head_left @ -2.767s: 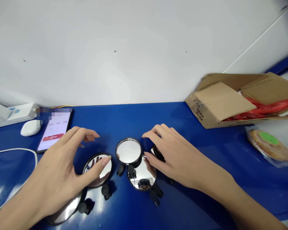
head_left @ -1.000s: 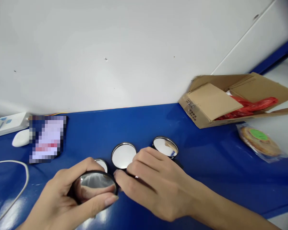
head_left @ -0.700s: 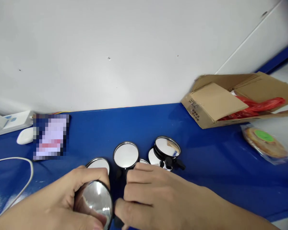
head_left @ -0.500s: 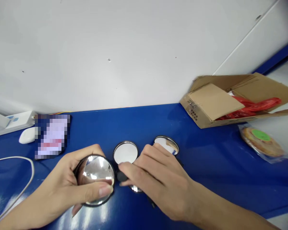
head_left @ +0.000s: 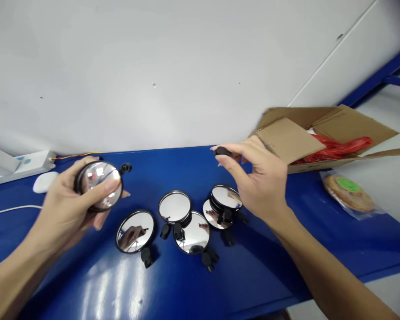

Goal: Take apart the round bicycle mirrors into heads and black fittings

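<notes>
My left hand is wrapped round a round mirror with a black rim, thumb across its shiny face; a black mount sticks out at its right edge. Raised over the table's right half, my right hand pinches a small black round part between thumb and fingertips. Below lie more round mirrors with black mounts: a single mirror at the left, an overlapping pair in the middle with an upper mirror and a lower mirror, and another stacked mirror at the right.
An open cardboard box holding a red plastic bag stands at the back right. Before it lies a wrapped round pastry. A white power strip, a white case and a cable are at the left.
My left hand has lifted the mirror up and to the left. My right hand has risen up and right from the mirrors, carrying the small black part, so the mirrors below now show.
</notes>
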`<state>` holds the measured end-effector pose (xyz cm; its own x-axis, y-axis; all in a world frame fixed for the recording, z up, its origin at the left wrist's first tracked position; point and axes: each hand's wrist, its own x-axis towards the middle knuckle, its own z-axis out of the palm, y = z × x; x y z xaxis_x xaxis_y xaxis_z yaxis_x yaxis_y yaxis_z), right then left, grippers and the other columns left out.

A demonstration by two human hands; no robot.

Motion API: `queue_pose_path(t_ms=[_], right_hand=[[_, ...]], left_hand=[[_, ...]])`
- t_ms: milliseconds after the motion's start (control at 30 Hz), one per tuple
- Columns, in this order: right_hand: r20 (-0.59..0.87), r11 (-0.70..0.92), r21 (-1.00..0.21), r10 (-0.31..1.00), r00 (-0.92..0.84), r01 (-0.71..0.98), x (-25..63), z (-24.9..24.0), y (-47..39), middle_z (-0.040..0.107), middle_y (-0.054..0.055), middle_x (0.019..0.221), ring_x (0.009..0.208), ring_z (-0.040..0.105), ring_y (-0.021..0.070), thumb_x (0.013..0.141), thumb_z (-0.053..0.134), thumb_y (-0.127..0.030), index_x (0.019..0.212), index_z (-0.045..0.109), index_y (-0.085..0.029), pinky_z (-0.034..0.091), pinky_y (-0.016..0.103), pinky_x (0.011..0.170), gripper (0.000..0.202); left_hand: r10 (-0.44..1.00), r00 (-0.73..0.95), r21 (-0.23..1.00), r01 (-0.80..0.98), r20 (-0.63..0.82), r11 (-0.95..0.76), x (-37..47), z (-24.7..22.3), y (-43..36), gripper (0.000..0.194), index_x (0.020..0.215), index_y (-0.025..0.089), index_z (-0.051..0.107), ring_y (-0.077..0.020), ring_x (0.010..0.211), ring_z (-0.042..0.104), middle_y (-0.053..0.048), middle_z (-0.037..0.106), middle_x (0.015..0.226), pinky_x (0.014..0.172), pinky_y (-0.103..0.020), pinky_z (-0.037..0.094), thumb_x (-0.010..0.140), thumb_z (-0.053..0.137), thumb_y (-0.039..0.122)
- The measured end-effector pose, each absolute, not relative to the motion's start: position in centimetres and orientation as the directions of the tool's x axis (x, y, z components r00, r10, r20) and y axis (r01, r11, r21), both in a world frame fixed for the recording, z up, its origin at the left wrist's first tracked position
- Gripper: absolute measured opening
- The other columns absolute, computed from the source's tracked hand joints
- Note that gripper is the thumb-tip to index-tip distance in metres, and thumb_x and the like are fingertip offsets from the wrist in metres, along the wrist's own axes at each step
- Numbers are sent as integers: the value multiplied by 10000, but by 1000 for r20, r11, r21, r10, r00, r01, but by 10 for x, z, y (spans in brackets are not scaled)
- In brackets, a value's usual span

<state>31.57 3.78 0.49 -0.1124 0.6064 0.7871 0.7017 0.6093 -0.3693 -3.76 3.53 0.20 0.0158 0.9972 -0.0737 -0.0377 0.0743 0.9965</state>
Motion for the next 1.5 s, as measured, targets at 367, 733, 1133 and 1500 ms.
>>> queue_pose_path(t_ms=[367,733,1133,1500], right_hand=[[769,684,-281,580,-269,673,308,-17,40,800,47,988,849,662,224,1155,781,-187,1219,829,-225,512,427,844,88],[680,651,-283,654,-331,704,307,-15,35,808,51,1032,926,640,223,1206,715,-241,1204,833,-202,465,417,868,124],[463,565,-301,791,-400,769,311,-20,36,823,92,1134,986,669,252,1232,646,-206,1345,854,-151,458,419,913,243],[523,597,-297,755,-397,745,310,-29,38,882,45,1010,891,712,220,1200,721,-203,1245,878,-192,434,423,874,164]], left_hand=[[1000,19,944,330,-17,10,-32,-22,52,468,1103,273,788,-145,534,599,47,698,703,439,-222,471,778,1092,416],[992,123,850,524,-14,-53,-40,-46,68,875,1661,241,662,-274,881,857,-112,894,1218,686,-333,687,964,921,702],[860,480,504,706,176,-497,-42,-53,59,541,1721,390,681,-409,1706,494,-72,591,1856,1410,-698,391,1233,584,604],[808,588,420,724,39,-547,-42,-57,55,653,1936,478,239,-364,1865,286,3,324,2011,1461,-694,297,1303,396,530]])
